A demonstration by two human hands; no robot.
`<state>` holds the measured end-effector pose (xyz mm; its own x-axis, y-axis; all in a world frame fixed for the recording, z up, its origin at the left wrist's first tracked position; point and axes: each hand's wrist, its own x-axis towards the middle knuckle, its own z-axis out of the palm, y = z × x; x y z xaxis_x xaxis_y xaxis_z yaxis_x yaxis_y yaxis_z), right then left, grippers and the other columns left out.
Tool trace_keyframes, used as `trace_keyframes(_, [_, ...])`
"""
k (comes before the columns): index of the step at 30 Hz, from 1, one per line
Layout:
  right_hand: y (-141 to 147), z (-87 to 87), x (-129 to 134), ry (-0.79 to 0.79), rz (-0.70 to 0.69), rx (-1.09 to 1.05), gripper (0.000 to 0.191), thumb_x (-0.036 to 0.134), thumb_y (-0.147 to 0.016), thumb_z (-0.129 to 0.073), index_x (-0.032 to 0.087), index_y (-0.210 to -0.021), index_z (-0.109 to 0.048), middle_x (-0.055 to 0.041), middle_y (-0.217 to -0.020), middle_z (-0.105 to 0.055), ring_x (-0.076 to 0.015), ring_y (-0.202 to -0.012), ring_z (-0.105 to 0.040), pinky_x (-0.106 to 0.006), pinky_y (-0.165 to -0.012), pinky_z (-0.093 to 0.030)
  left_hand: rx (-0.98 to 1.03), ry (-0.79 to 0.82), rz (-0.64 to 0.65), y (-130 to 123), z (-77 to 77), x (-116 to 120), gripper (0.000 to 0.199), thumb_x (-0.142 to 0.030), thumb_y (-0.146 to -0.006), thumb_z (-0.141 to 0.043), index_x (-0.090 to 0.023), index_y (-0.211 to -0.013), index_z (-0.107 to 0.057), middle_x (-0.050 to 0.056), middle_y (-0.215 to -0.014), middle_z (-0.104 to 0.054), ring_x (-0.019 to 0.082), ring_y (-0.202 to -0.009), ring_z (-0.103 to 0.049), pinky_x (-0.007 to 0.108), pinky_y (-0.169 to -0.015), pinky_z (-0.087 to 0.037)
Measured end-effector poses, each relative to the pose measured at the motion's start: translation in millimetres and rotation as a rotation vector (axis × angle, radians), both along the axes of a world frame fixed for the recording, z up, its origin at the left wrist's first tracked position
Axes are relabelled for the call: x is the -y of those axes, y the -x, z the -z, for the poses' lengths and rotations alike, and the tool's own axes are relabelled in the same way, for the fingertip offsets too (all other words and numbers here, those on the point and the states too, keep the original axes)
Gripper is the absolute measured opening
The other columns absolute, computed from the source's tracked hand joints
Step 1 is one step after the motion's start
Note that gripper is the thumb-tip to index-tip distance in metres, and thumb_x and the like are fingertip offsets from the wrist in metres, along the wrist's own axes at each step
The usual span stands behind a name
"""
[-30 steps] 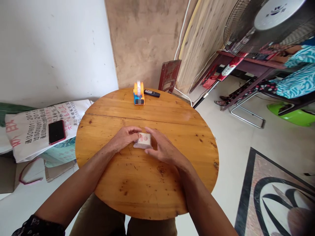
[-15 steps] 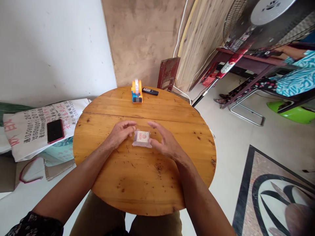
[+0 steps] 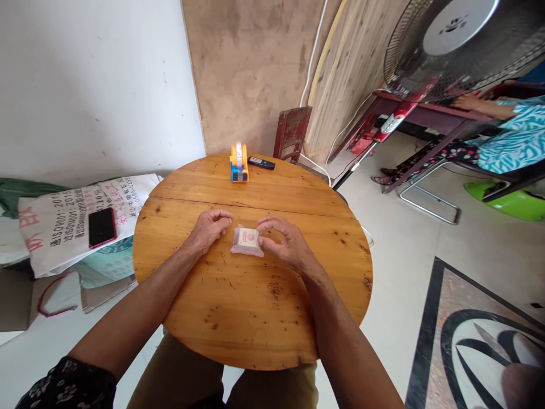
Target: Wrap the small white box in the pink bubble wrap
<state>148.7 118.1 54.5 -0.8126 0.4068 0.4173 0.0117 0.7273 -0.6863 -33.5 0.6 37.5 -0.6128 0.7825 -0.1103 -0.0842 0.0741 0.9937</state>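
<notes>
A small square packet [image 3: 247, 241] in clear, crinkled plastic lies flat on the round wooden table [image 3: 255, 318]; its pale label carries red print. To its left, my left hand [image 3: 210, 230] rests on the wood with fingers curled in and the thumb near them, apart from the packet. I see nothing in it. At the packet's right edge is my right hand [image 3: 287, 244], thumb and fingers spread in a C shape. Its thumb tip is at the wrapping; whether it touches, I cannot tell.
At the table's far edge stand an orange and blue tape dispenser [image 3: 239, 165] and a black remote-like object [image 3: 261, 163]. A phone [image 3: 102, 227] lies on white sacks at left. A standing fan [image 3: 451, 40] and a seated person [image 3: 515, 136] are at right.
My right hand's fingers have come a little closer to the packet's right edge. My left hand's fingers have curled in slightly. The packet stays in place; the view has shifted slightly.
</notes>
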Motion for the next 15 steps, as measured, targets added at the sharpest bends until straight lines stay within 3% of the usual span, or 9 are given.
trace_keyframes(10, [2.7,4.8,2.1,-0.050,-0.023,0.036,0.011,0.026,-0.079,-0.066,0.024,-0.090,-0.069,-0.0065,-0.108,-0.068,-0.0226,-0.102,-0.064,-0.039,-0.093,-0.046,-0.056,-0.010,0.128,-5.9,-2.2,2.0,0.037,-0.035,-0.060,-0.070,-0.012,-0.089,-0.068,0.001,-0.073,-0.063,0.009,-0.054,-0.047,0.024,-0.051,-0.035])
trace_keyframes(15, [4.2,9.9,2.6,-0.109,0.007,0.037,0.010,0.029,-0.082,-0.066,0.024,-0.089,-0.071,-0.0072,-0.108,-0.069,-0.0235,-0.101,-0.064,-0.041,-0.093,-0.046,-0.037,0.000,0.165,-7.7,-3.1,2.9,0.039,-0.035,-0.062,-0.070,-0.012,-0.093,-0.067,0.000,-0.070,-0.061,0.009,-0.054,-0.047,0.024,-0.052,-0.037])
